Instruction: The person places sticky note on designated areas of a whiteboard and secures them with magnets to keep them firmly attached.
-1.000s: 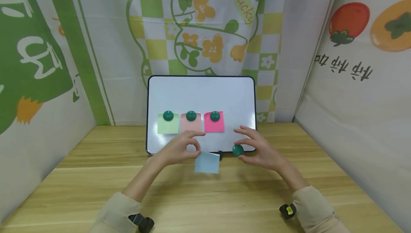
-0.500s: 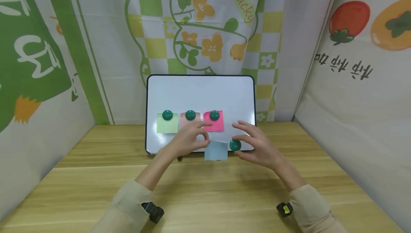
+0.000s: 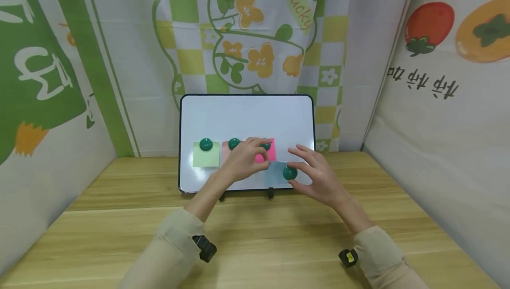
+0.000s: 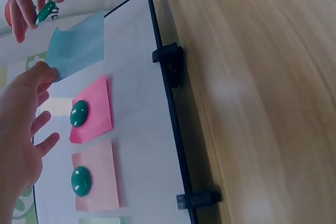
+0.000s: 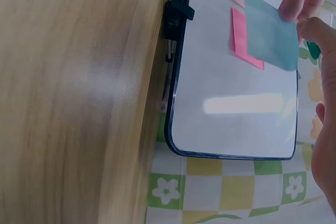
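My left hand (image 3: 249, 158) pinches a blue sticky note (image 4: 79, 45) by its upper corner, in front of the whiteboard (image 3: 247, 118). Between thumb and forefinger, my right hand (image 3: 320, 176) holds a round green magnet (image 3: 290, 172), right at the note's right side in the head view. On the board hang a light green note (image 3: 206, 158), a salmon note (image 4: 97, 177) and a bright pink note (image 4: 100, 108), each under a green magnet. In the head view the left hand covers part of the salmon and pink notes.
Black clips (image 4: 170, 59) support the whiteboard's lower edge on the wooden table (image 3: 255, 244). Behind it hangs a patterned curtain (image 3: 191, 36), and a printed cloth (image 3: 430, 103) rises along the right side. Each wrist wears a small black camera (image 3: 348, 258).
My left hand has carried the blue note up and right, over the lower board beside the pink note. The right hand has risen slightly with its magnet, which now overlaps the note's edge.
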Available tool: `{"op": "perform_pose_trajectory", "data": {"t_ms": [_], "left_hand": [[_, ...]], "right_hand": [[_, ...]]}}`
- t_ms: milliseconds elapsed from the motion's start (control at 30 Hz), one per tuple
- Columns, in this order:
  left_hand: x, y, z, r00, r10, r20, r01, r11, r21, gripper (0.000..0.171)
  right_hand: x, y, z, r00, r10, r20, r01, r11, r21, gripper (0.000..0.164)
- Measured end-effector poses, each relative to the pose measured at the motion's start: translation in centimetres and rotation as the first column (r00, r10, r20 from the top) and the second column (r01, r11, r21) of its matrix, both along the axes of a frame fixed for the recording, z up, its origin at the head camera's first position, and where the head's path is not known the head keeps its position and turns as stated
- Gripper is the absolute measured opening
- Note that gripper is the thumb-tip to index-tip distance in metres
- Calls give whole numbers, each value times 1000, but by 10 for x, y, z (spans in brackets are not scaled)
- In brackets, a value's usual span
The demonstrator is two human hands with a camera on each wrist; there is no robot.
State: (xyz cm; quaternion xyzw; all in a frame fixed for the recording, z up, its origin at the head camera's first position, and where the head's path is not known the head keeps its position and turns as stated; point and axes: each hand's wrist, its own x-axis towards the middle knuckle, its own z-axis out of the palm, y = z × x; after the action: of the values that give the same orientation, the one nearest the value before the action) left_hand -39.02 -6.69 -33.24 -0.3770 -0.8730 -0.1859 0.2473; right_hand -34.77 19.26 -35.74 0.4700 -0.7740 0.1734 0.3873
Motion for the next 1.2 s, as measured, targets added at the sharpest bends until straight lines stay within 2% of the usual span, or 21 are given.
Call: {"op": "perform_pose_trajectory", "data": {"t_ms": [300, 467, 600, 933, 1200], "left_hand": [[-7, 19, 12, 1000, 21, -18, -21, 1000, -19, 14], [-13, 23, 15, 999, 22, -43, -22, 1000, 2, 12], [-18, 27, 17, 997, 43, -61, -42, 999, 21, 11], [-28, 39, 24, 993, 114, -7, -114, 992, -49, 14], [-35, 45, 25, 990, 141, -8, -141, 989, -36, 14]], "right_hand": [[-6, -5, 3, 996, -82, -45, 80, 995, -54, 45], [-11, -7, 6, 991, -114, -71, 109, 991, -77, 45], [-16, -9, 8, 987, -151, -50, 147, 986, -79, 44], [-27, -7, 11, 978, -208, -5, 206, 975, -88, 42], [-35, -2, 11, 967, -256, 3, 255, 961, -106, 42]]}}
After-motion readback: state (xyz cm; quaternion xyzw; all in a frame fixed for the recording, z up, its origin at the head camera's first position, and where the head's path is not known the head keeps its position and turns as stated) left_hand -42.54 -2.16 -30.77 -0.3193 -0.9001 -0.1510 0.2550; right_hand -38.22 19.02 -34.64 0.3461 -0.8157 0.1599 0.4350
